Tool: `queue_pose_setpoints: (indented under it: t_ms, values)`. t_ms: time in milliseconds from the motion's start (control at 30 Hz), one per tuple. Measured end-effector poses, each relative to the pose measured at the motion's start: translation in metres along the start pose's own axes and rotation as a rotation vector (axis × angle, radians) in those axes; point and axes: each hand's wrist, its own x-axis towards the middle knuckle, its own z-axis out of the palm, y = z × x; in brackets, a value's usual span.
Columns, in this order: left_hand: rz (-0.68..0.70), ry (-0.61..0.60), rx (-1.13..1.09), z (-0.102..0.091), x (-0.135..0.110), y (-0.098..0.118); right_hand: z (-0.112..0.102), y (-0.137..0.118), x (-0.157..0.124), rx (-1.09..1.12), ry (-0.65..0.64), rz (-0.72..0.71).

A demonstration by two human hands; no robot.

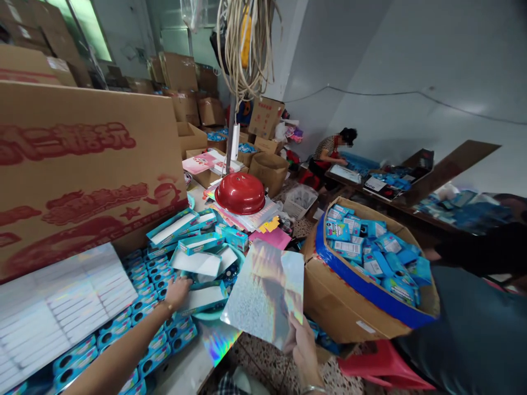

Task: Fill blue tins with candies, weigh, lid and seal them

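Note:
My right hand (302, 344) pinches the lower edge of a shiny holographic sheet (265, 291) and holds it up, tilted, over the table's edge. My left hand (178, 291) reaches forward and lies on an open blue and white box (201, 299) that rests on a teal bowl (214, 314). More open blue boxes (196, 241) lie loose just behind it. Rows of packed blue boxes (144, 307) cover the table under my left forearm.
A big printed cardboard sheet (82, 170) stands at left, with a holographic stack (53, 307) before it. A red dome (240, 193) sits on papers. At right stand a carton of blue packets (370, 263) and a red stool (379, 365). A seated person (329, 153) works at the back.

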Motion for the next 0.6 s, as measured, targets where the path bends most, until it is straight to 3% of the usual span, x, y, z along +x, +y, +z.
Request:
queue_pose_setpoints:
  t_ms: [200,333,433,600]
  values:
    - [0.021,0.010,-0.046,-0.016,-0.012,-0.011,0.044,-0.007,0.039,0.067,0.144,-0.040]
    - [0.048,0.047,-0.206,-0.031,-0.030,-0.035,0.064,-0.013,0.072,0.059,0.185,-0.035]
    - [0.022,0.160,-0.419,-0.052,-0.041,-0.057,0.068,-0.013,0.093,0.028,0.173,-0.010]
    - [-0.257,0.466,-0.526,-0.112,-0.025,-0.091,0.071,-0.017,0.118,-0.060,0.067,-0.032]
